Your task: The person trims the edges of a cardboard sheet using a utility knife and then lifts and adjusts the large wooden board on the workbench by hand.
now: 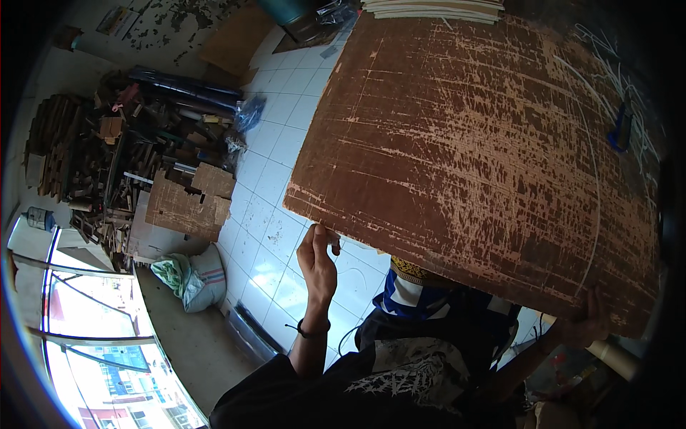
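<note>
A large brown board (429, 143), its surface heavily scratched, spreads in front of me. My left hand (316, 264) is raised at its near left edge, thumb and fingers closed in a pinch. What lies between those fingertips is too small to make out. My right hand (582, 322) rests at the near right edge with its fingertips over the board, in deep shadow. A thin white string (594, 171) curves across the board and ends beside those fingertips. Whether the fingers grip it cannot be told.
Loose white strips (607, 53) and a blue tool (620, 129) lie at the board's far right. Stacked pale sheets (432, 8) sit at its far edge. Wood scraps (107, 164), a cut brown panel (189, 200) and a white sack (204, 279) stand left on the tiled floor (268, 164).
</note>
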A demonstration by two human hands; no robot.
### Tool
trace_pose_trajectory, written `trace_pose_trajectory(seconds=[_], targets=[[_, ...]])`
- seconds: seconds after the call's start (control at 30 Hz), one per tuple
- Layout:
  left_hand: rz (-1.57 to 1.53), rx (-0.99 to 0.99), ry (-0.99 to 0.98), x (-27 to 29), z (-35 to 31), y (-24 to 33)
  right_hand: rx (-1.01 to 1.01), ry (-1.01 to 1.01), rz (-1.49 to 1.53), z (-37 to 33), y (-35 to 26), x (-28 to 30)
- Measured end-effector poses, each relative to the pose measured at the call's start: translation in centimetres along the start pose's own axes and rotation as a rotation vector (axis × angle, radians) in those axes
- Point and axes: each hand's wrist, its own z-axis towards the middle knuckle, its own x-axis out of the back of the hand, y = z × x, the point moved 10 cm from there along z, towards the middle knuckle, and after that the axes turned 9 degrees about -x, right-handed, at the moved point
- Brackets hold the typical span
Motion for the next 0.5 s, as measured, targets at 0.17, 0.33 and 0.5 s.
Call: trace_pose_trajectory(seconds=[0.17,0.33,0.5], targets=[[-0.127,-0.054,0.097,0.0,-0.3,-1.2,-0.009,0.008,-0.087,0.3,-0.5,0.2],[-0.315,0.059,0.258,-0.7,-1.1,-2.6,0.138,0.024,-0.037,0.5,-1.7,0.2],[-0.473,0.234,0.375,-1.4,-1.8,-3.9,0.209,0.043,0.016,0.6,-2.3,0.6]])
